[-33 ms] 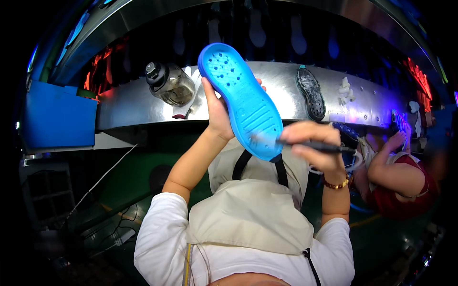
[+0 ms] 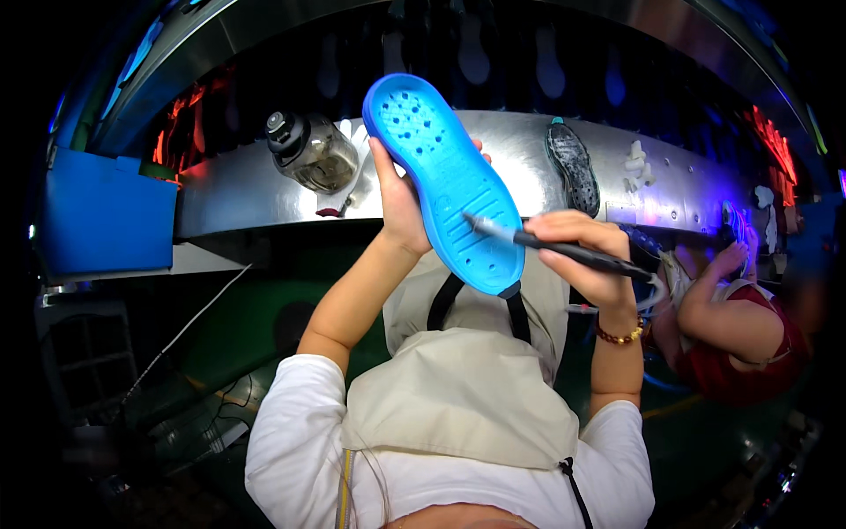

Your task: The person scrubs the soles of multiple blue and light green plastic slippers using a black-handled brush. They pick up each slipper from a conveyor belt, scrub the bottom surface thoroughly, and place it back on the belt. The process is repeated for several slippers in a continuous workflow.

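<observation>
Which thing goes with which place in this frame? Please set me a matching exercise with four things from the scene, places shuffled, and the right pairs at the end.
Things
1. blue shoe sole
2. black-handled tool
3. clear bottle
4. dark shoe sole

Places
A. on the metal bench, to the right of the blue shoe sole
B. in the right hand
C. in the left hand
D. on the metal bench, to the left of the blue shoe sole

Right pairs: 1-C, 2-B, 3-D, 4-A
</observation>
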`<move>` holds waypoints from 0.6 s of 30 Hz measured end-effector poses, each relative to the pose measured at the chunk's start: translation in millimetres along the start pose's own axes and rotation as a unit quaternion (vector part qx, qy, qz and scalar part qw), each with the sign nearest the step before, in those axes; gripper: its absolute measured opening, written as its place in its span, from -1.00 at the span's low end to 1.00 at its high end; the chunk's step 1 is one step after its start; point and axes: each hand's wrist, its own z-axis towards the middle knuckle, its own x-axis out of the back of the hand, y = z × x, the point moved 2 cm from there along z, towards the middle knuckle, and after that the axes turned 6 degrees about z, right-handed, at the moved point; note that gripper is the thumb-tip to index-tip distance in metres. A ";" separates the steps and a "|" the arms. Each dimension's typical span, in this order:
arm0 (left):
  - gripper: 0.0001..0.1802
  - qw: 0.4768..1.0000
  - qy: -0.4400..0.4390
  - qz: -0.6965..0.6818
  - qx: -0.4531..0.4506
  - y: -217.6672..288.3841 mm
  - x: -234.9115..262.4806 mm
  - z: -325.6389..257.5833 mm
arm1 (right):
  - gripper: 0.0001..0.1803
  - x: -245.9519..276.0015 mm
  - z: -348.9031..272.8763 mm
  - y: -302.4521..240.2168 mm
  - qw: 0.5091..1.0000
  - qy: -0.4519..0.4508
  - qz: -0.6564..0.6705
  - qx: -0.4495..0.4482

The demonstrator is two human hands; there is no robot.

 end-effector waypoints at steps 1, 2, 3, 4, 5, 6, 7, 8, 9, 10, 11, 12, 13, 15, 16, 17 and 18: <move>-0.05 1.000 0.011 0.014 0.003 0.4 -0.4 1.0 | -0.75 -1.3 -1.5 3.7 0.999 -0.029 -0.019 -0.015; -0.03 1.000 -0.011 0.021 0.001 3.3 0.6 3.2 | -0.75 -7.5 -2.2 1.9 0.997 -0.074 -0.012 -0.003; -0.03 1.000 -0.010 0.021 0.000 6.3 2.5 5.2 | -0.75 -13.3 -4.4 -0.7 0.993 -0.119 -0.006 0.010; -0.02 0.999 -0.049 0.023 -0.008 9.6 2.7 6.8 | -0.74 -12.3 -6.0 -3.5 0.989 -0.145 0.007 0.009; -0.02 0.996 -0.088 0.024 -0.014 11.7 0.1 6.9 | -0.73 -7.5 -7.7 -1.2 0.983 -0.180 0.041 0.017; -0.01 0.996 -0.089 0.013 -0.012 14.2 -2.3 6.2 | -0.72 -1.5 -7.8 6.0 0.980 -0.161 0.115 0.011; -0.01 0.996 -0.088 0.012 -0.012 16.7 -6.6 6.1 | -0.71 2.3 -9.4 13.9 0.972 -0.143 0.189 0.006; 0.00 0.997 -0.066 0.028 -0.016 18.9 -11.6 8.1 | -0.73 5.2 -11.9 17.9 0.972 -0.063 0.222 -0.041; 0.01 0.998 -0.044 0.044 -0.022 20.7 -16.7 9.4 | -0.76 4.8 -10.8 20.5 0.976 -0.017 0.208 -0.057; -0.05 1.000 -0.025 -0.005 -0.014 19.3 -23.2 6.8 | -0.77 2.0 -11.7 21.4 0.970 0.005 0.233 -0.063; -0.15 1.000 0.020 0.017 -0.007 18.4 -21.8 5.7 | -0.79 -2.7 -12.8 22.7 0.963 0.027 0.260 -0.066; -0.20 1.000 0.011 0.011 -0.015 13.6 -27.5 -0.3 | -0.79 -8.9 -13.4 25.1 0.947 0.064 0.309 -0.056; -0.24 1.000 0.002 0.005 -0.023 4.9 -35.3 -9.1 | -0.78 -16.1 -13.5 25.0 0.909 0.102 0.393 -0.088; -0.32 0.998 -0.027 -0.044 -0.028 -12.3 -31.1 -13.9 | -0.77 -26.5 -13.5 22.5 0.893 0.158 0.409 -0.098; -0.35 0.998 -0.054 -0.028 -0.004 -14.5 -29.1 -13.5 | -0.77 -27.8 -16.0 23.0 0.944 0.137 0.295 -0.053; -0.38 0.997 -0.078 -0.015 0.021 -18.2 -24.0 -15.6 | -0.79 -34.0 -16.7 11.9 0.961 0.121 0.238 -0.068; -0.42 0.997 -0.077 0.003 0.020 -17.6 -15.3 -12.8 | -0.80 -34.0 -14.9 5.1 0.978 0.081 0.183 -0.054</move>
